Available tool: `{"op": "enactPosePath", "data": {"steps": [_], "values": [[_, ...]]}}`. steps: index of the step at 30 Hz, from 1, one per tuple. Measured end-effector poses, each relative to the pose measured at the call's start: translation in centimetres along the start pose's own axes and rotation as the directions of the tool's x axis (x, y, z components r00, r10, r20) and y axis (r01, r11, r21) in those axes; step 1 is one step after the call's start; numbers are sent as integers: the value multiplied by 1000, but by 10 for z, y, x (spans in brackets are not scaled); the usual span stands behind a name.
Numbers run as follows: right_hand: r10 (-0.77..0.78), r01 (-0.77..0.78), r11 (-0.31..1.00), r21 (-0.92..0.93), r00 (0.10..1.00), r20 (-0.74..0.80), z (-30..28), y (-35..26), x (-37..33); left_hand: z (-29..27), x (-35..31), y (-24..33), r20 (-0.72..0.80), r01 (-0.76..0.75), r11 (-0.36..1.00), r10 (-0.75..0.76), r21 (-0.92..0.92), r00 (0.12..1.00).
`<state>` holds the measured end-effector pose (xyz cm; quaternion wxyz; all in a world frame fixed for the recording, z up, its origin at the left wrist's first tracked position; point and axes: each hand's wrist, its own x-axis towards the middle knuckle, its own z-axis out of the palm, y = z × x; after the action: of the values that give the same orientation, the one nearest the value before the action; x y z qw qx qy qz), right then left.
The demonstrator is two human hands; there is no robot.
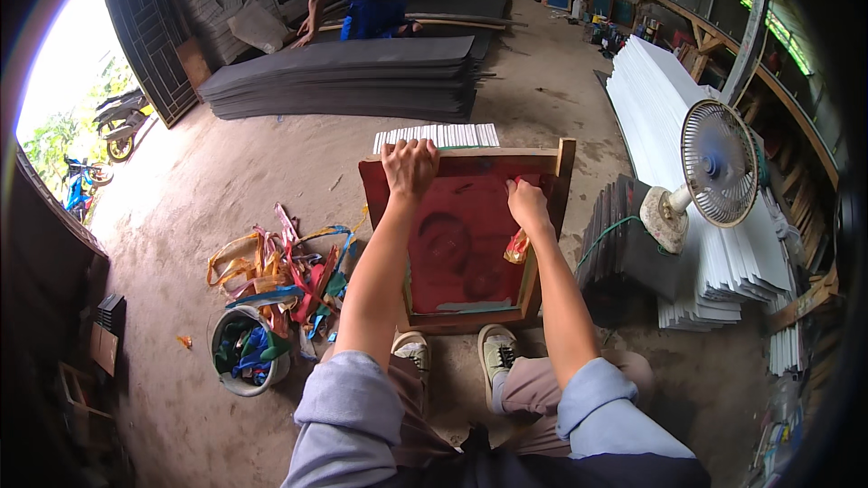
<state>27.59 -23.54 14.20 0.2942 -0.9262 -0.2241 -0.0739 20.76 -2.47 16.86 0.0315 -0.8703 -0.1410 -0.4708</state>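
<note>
While I'm watching the head feed, the biggest stuff is the stack of dark grey sheets (348,79) across the concrete floor (226,181) and the white sheet pile (674,126) along the right side, with a small fan (714,167) sitting in front of it. Right ahead of me is the wooden-framed screen (466,239) with its red mesh, lying flat just past my shoes (457,352). My left hand (409,167) is curled over the frame's far edge near its left corner, gripping it. My right hand (527,206) rests on the mesh near the far right corner, fingers closed around a small red and yellow rag (517,247). A bucket (246,352) with colourful straps sits off to the left.
</note>
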Motion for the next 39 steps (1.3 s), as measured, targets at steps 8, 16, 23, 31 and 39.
{"op": "enactPosePath", "data": {"steps": [8,16,23,31,39], "values": [[-2,2,1000,3,1000,-25,-19,-28,-41,7,9,6,17,-33,999,33,-19,999],[-33,41,996,81,995,-95,-25,-28,-72,20,17,21,9,-95,991,96,-91,995],[-68,74,994,80,995,-71,-40,-17,-77,8,16,27,6,-124,987,125,-106,992],[50,-8,976,216,980,-192,-56,16,-75,-25,23,26,328,-215,973,230,-83,916],[197,-75,851,520,963,-182,-79,20,-91,-70,15,9,493,-271,955,293,-116,819]]}}
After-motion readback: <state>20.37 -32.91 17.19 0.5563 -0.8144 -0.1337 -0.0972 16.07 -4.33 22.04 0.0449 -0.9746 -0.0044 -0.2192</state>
